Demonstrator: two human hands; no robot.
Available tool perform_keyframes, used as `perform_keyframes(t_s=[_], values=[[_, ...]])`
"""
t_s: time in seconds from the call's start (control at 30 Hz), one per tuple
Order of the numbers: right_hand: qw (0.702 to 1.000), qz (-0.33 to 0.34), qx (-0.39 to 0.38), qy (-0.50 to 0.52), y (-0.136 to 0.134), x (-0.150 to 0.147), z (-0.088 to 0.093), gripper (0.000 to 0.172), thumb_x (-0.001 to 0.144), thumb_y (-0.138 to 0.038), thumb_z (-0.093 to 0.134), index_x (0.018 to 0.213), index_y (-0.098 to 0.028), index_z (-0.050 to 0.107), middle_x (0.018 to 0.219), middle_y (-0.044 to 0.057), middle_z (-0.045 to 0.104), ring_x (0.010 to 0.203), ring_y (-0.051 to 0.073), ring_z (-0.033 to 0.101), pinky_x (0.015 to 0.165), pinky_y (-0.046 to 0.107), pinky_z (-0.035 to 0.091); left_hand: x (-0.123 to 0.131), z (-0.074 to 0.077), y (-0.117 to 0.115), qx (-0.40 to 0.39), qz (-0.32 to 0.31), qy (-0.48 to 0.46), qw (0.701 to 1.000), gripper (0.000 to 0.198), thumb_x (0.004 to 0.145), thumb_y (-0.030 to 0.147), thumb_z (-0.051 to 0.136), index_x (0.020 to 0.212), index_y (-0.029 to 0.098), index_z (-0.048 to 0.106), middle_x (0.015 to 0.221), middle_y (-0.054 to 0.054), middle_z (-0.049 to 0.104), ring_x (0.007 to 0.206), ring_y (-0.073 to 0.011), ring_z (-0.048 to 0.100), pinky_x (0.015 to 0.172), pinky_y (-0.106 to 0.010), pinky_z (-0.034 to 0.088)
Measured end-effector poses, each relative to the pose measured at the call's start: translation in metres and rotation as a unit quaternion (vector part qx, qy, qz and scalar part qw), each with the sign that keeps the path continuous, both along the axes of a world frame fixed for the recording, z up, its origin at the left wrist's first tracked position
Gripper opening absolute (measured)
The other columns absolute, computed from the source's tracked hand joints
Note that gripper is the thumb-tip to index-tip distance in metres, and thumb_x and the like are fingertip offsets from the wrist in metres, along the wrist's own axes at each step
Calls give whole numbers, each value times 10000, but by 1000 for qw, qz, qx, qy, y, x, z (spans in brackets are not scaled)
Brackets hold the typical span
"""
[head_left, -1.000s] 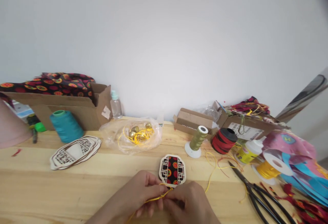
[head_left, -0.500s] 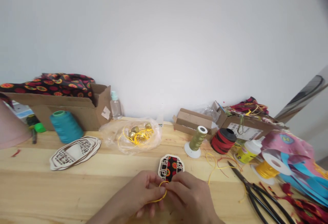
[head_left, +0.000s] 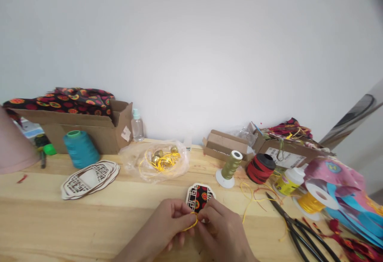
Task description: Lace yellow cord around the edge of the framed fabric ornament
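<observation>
Yellow cord (head_left: 190,227) runs between my two hands in a small loop. My left hand (head_left: 172,222) pinches it between thumb and index finger. My right hand (head_left: 223,226) is closed on the same cord, fingertips close to the left thumb. Just beyond my fingers lies a pale wooden plaque (head_left: 189,196) with lattice cut-outs and black, red-flowered fabric (head_left: 201,198) in its middle. The hands cover its near edge, so whether the cord is fastened there cannot be seen.
To the right lie black scissors (head_left: 295,224), a spool of yellow cord (head_left: 311,204), a glue bottle (head_left: 289,181) and a red-and-black spool (head_left: 261,169). A bag of brass bells (head_left: 163,160) lies behind, with stacked wooden frames (head_left: 86,180) and a teal thread cone (head_left: 80,150) at left.
The cord loop between my fingers has become smaller, and my fingertips have drawn closer together. The whole view has shifted slightly; the table things stay in place.
</observation>
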State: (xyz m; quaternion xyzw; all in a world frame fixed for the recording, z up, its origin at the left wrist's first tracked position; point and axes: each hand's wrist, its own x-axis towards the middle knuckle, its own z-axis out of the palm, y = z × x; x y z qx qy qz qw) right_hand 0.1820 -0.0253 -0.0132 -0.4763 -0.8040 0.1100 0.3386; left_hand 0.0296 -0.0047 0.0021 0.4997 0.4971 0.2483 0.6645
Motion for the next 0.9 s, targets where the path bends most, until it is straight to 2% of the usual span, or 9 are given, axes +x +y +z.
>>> perform_keyframes(t_s=[0.17, 0.3, 0.47, 0.6, 0.67, 0.73, 0.8, 0.83, 0.9], values=[[990, -5, -103, 97, 1, -3, -2, 130, 698, -209, 517, 650, -178, 634, 599, 4, 537, 484, 77, 447, 423, 159, 319, 0, -3, 3, 11, -3, -17, 1000, 293, 590, 388, 608, 636, 107, 539, 491, 36, 559, 290, -11, 369, 259, -114, 234], [965, -12, -198, 172, 3, -4, -2, 148, 678, -222, 530, 644, -157, 659, 581, 8, 524, 502, 86, 436, 423, 170, 301, -1, -8, 2, 20, 14, -25, 999, 302, 591, 395, 605, 677, 116, 531, 503, 40, 560, 288, -15, 379, 255, -117, 231], [907, -27, -314, 278, 5, -4, -4, 318, 638, -413, 582, 571, -104, 622, 490, -6, 494, 454, 66, 365, 417, 177, 261, 3, -10, 1, 31, 9, -19, 999, 263, 614, 373, 588, 662, 125, 513, 493, 41, 565, 285, -21, 395, 251, -117, 223], [858, -40, -363, 360, 7, -6, -7, 311, 551, -415, 649, 542, -112, 581, 462, -28, 464, 433, 52, 319, 415, 175, 232, 4, -7, 1, 34, 9, -1, 999, 279, 610, 394, 582, 648, 126, 510, 506, 38, 570, 289, -17, 383, 253, -117, 220], [825, -20, -382, 417, 9, -4, -3, 288, 534, -389, 664, 543, -126, 546, 475, -36, 443, 431, 49, 316, 426, 177, 242, 4, -7, 0, 33, 18, 21, 999, 304, 596, 423, 582, 638, 131, 507, 478, 50, 554, 272, -13, 344, 249, -122, 208], [797, 38, -394, 457, 10, 5, 7, 278, 549, -391, 645, 566, -145, 517, 509, -35, 419, 415, 47, 294, 414, 181, 246, 3, -8, -1, 39, 26, 35, 998, 312, 596, 437, 573, 636, 135, 502, 444, 62, 532, 265, -14, 316, 248, -125, 196], [810, 93, -365, 449, 4, 22, 22, 307, 592, -462, 577, 573, -168, 491, 554, -17, 406, 411, 60, 291, 396, 196, 267, 2, -10, -2, 47, 26, 38, 998, 300, 604, 430, 561, 633, 138, 501, 425, 68, 518, 264, -16, 297, 250, -126, 191], [844, 106, -317, 419, -2, 34, 29, 352, 618, -522, 518, 555, -179, 471, 573, 1, 415, 433, 83, 330, 411, 219, 307, 2, -11, -2, 49, 27, 40, 998, 290, 607, 423, 557, 627, 140, 500, 420, 69, 515, 266, -17, 290, 250, -127, 187], [950, 54, -142, 272, -23, 60, 43, 434, 706, -591, 341, 586, -199, 483, 633, 51, 460, 557, 153, 446, 474, 265, 363, 2, -13, -2, 51, 30, 44, 997, 266, 613, 405, 548, 623, 144, 499, 433, 63, 525, 272, -19, 283, 252, -128, 184]])
